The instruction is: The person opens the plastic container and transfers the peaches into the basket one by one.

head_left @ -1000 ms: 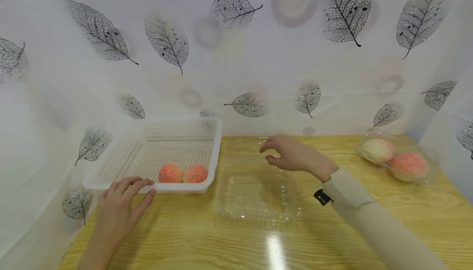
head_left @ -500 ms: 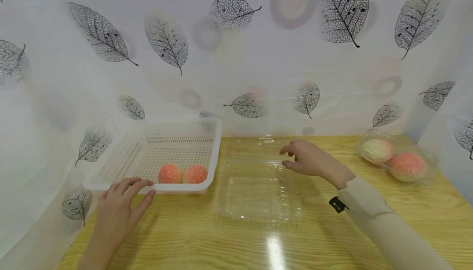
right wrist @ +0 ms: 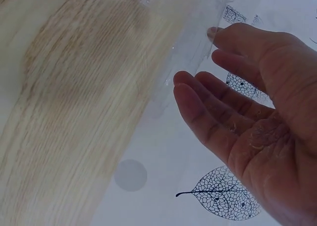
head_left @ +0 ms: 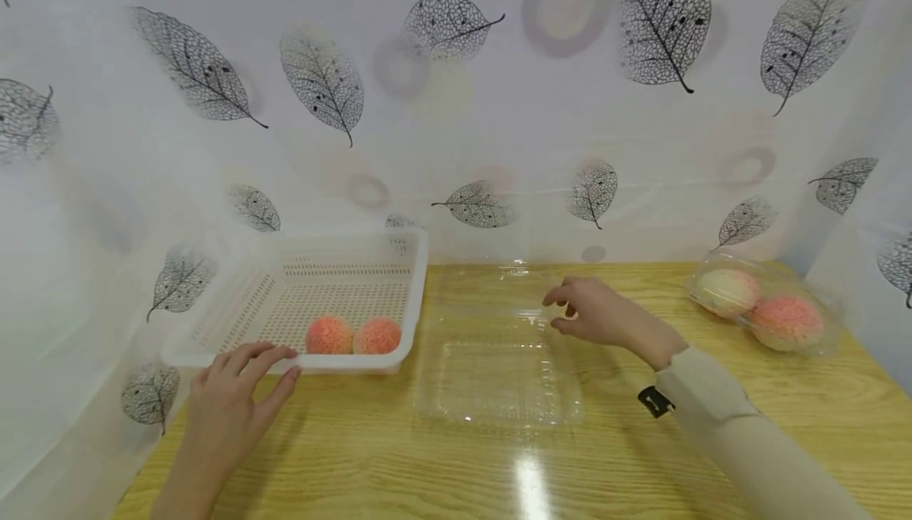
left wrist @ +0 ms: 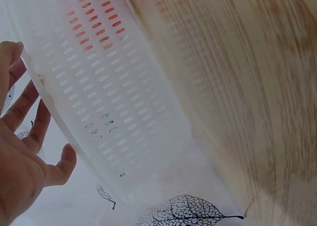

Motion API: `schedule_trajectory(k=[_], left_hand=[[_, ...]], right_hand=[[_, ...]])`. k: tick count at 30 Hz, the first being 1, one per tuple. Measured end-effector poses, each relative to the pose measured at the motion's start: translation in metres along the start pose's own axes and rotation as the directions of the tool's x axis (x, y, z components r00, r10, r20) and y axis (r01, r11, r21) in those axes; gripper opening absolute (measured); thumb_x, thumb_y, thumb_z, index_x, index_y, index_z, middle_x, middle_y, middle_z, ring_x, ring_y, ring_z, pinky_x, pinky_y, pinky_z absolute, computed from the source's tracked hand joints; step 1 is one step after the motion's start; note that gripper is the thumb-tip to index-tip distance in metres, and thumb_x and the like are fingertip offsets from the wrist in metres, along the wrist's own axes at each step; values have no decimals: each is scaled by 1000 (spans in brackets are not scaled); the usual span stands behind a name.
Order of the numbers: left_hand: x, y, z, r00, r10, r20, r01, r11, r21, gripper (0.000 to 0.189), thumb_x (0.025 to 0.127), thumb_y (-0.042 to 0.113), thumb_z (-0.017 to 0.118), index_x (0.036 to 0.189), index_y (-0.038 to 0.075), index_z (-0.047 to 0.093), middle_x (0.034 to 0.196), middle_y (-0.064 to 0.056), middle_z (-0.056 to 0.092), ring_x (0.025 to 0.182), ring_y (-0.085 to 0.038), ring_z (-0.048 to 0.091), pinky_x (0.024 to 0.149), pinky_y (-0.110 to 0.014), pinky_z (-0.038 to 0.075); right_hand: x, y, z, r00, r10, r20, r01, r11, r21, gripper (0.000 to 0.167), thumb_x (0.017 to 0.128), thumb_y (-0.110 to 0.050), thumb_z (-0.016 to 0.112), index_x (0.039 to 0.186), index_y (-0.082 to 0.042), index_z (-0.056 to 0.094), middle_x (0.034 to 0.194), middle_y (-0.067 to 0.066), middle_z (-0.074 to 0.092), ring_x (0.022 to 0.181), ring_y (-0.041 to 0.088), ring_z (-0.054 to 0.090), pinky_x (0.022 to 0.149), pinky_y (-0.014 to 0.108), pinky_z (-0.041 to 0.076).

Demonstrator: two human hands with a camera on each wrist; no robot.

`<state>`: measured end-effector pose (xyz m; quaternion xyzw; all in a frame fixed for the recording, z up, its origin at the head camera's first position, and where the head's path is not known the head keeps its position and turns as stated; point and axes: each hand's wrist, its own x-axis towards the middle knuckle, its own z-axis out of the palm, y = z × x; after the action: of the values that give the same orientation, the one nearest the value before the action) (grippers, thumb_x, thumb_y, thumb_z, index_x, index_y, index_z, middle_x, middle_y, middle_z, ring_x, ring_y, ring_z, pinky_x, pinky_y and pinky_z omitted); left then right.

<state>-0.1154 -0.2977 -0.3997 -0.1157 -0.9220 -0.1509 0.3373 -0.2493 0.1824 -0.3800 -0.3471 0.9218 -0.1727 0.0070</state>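
My left hand (head_left: 231, 397) rests its fingertips on the near rim of a white plastic basket (head_left: 416, 298). In the left wrist view the fingers reach over the rim (left wrist: 47, 94) and the thumb stays on the outer side. Two pinkish peaches (head_left: 329, 335) sit side by side in the basket's near right corner. Loosely bent and holding nothing, my right hand (head_left: 602, 313) hovers at the right side of a clear plastic clamshell box (head_left: 499, 413), which lies with its lid (head_left: 463, 286) folded back. The right wrist view shows the fingertips close to its transparent edge (right wrist: 173, 62).
A second clear clamshell box (head_left: 830, 338) stands closed at the right with two larger peaches (head_left: 787, 320) inside. A leaf-printed white curtain (head_left: 499, 132) hangs behind the wooden table (head_left: 370, 457). Light glares on the table in front.
My right hand has moved to the right, from over the middle of the clamshell box to its right side, and a little toward me. The left hand stays on the basket rim.
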Motion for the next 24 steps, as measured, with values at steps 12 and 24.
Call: schedule_trajectory(k=[12,24], left_hand=[[-1,0,0,1000,0,6,0,1000,4,27,79,18,85,105,20,76,109,-10,72,98,-38,63,79,-73,42],[0,2,-2,1000,20,1,-20,1000,6,28,78,16,85,105,18,77,106,-11,72,94,-39,63,75,-73,43]], right_hand=[[1,-3,3,1000,-28,-7,28,1000,-3,24,91,-8,73,113,-1,74,101,13,70,78,17,63,68,30,53],[-27,7,-28,996,71,-61,-70,997,19,27,97,-13,69,121,-2,71,116,16,70,99,34,70,84,49,58]])
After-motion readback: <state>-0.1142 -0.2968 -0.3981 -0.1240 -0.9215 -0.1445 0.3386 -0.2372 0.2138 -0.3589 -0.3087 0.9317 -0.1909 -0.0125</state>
